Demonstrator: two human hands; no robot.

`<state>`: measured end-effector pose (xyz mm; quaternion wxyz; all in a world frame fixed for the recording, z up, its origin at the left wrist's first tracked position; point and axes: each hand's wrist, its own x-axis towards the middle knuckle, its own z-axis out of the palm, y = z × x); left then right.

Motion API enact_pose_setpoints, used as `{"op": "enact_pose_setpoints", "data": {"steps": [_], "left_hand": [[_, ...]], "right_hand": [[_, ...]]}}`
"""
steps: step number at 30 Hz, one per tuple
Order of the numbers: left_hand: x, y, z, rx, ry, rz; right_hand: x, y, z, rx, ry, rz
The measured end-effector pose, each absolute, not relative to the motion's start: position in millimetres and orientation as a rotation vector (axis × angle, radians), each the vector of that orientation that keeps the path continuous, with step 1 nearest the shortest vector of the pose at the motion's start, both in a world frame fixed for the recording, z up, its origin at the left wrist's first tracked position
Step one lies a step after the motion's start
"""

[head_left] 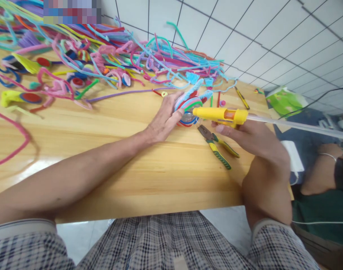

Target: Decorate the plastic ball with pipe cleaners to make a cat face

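My left hand [167,117] is closed around the near left side of a small round piece [192,103] wrapped in pipe cleaners of blue, pink, green and red. Its middle looks clear and shiny, and light blue strands stick up from its far side. My right hand [247,135] grips a yellow hot glue gun [220,115] with a long clear glue stick [295,126] out of its back end. The gun's nozzle points left at the round piece; I cannot tell whether they touch. Below them, pliers [214,144] with yellow and green handles lie with their handles spread.
A large heap of pipe cleaners [109,56] covers the back of the wooden table [117,191] against a tiled wall. A yellow cutter knife [242,98] and a green packet [285,101] lie at the right. Another person's arm [319,168] and a white adapter [292,155] are at far right.
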<state>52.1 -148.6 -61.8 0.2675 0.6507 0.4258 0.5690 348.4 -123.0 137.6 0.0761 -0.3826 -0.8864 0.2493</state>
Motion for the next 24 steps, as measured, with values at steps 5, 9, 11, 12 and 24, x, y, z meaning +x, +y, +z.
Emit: {"op": "enact_pose_setpoints", "data": {"steps": [5,9,11,12,24], "left_hand": [[54,-151,-60,1.762,1.170,1.529],[54,-152,-58,1.752,1.165,1.527],[54,-152,-58,1.753,1.159,1.526],[54,-151,-58,1.753,1.159,1.527],[53,-154,-53,1.755,1.160,1.501]], "right_hand": [[349,-123,138,-1.134,-2.660,0.733],[351,-124,137,-1.183,-2.653,0.740],[353,-123,137,-1.222,-2.653,0.725],[354,-123,136,-1.234,-2.653,0.710],[358,-123,135,-1.287,-2.645,0.668]]}}
